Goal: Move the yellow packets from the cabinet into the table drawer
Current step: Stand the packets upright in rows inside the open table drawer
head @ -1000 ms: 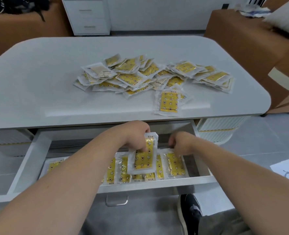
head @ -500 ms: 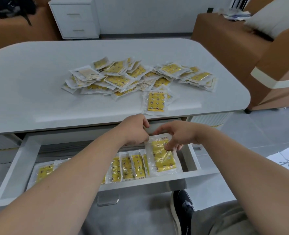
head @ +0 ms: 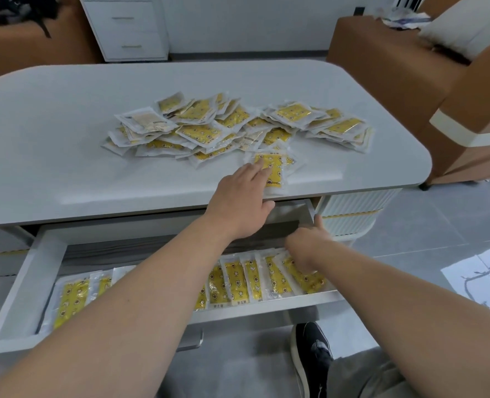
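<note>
A heap of yellow packets [head: 232,127] lies on the white table [head: 65,139]. One packet [head: 275,170] sits apart near the front edge, and the straight fingers of my left hand [head: 242,199] rest on it. Below, the open table drawer [head: 19,285] holds a row of yellow packets [head: 238,280] standing side by side. My right hand [head: 305,247] is down at the drawer's right end, fingers curled onto the rightmost packet [head: 307,278], thumb up by the drawer's side wall. My forearms hide part of the row.
A white drawer cabinet [head: 126,27] stands behind the table. Brown sofas flank it, one at the right [head: 410,76] with a white cushion. Paper sheets [head: 485,274] lie on the floor at right. A black shoe [head: 312,351] is under the drawer front.
My left hand rose out of the drawer and reached onto the tabletop, landing on the lone packet. My right hand pressed the placed packet lower into the row's right end.
</note>
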Available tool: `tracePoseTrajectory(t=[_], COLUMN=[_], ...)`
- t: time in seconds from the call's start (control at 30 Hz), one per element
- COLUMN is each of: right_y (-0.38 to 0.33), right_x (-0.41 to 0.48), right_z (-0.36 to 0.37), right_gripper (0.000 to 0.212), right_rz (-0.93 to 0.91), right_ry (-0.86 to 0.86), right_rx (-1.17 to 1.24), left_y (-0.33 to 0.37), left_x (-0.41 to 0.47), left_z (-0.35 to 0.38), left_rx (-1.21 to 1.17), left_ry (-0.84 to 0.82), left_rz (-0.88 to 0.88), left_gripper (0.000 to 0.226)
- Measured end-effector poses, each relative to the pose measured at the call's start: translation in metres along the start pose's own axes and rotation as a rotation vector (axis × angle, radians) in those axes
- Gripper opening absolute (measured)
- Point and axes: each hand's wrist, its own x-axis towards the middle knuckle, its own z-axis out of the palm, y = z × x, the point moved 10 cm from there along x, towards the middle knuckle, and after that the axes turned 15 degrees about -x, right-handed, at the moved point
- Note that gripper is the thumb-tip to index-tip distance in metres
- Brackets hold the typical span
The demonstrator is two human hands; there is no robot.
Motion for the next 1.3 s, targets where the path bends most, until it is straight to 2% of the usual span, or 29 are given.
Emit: tracePoseTrajectory(t=[0.13,0.33,0.43,0.53,0.6,0.7,0.77,0.83,0.9,0.97,1.03,1.1,1.2,1.3], right_y=[0.003,0.007,0.018,0.038,0.049,0.065,0.055,0.038,0.035,0.048,0.066,0.082,0.088,0.079], right_x=[0.004,0.006,-0.001,-0.018,-0.029,-0.04,-0.043,-0.046,-0.045,-0.042,-0.043,-0.045,-0.053,-0.055], right_z=[0.006,0.006,-0.01,-0.039,-0.054,-0.056,-0.051,-0.051,-0.051,-0.049,-0.049,-0.049,-0.041,-0.033], right_gripper=[0.038,0.063,0.061,0.045,0.041,0.029,0.012,0.009,0.018,0.024,0.023,0.021,0.027,0.035], right_rz=[0.026,0.078,0.107,0.074,0.044,0.125,0.127,0.088,0.103,0.168,0.164,0.109,0.003,-0.074], right_ry=[0.004,0.075,0.041,-0.013,-0.021,-0.054,-0.168,-0.292,-0.304,-0.22,-0.149,-0.113,-0.159,-0.215], right_rx=[-0.052,-0.062,0.03,0.324,0.564,1.132,1.559,1.783,1.787,1.681,1.492,1.349,1.322,1.294], left_y=[-0.004,-0.001,-0.003,-0.002,0.0,0.0,-0.002,-0.007,-0.015,-0.02,-0.02,-0.017,-0.02,-0.017], left_x=[0.001,0.002,-0.001,-0.004,-0.007,-0.011,-0.013,-0.014,-0.014,-0.009,0.001,0.01,0.013,0.009], left_z=[0.009,-0.006,-0.006,-0.006,-0.008,-0.013,-0.015,-0.016,-0.02,-0.022,-0.021,-0.012,0.008,0.007], left_rx=[0.037,0.054,0.098,0.041,0.0,-0.054,-0.093,-0.222,-0.353,-0.36,-0.274,-0.174,-0.035,0.09], left_ry=[-0.052,0.07,0.066,0.06,0.05,0.046,0.038,0.036,0.071,0.1,0.089,0.009,-0.114,-0.068], left_rz=[0.005,0.06,0.05,0.041,0.041,0.018,-0.004,-0.05,-0.089,-0.093,-0.066,-0.041,-0.036,-0.007], left_gripper=[0.066,0.049,0.042,0.033,0.027,0.03,0.035,0.038,0.039,0.04,0.046,0.048,0.051,0.053])
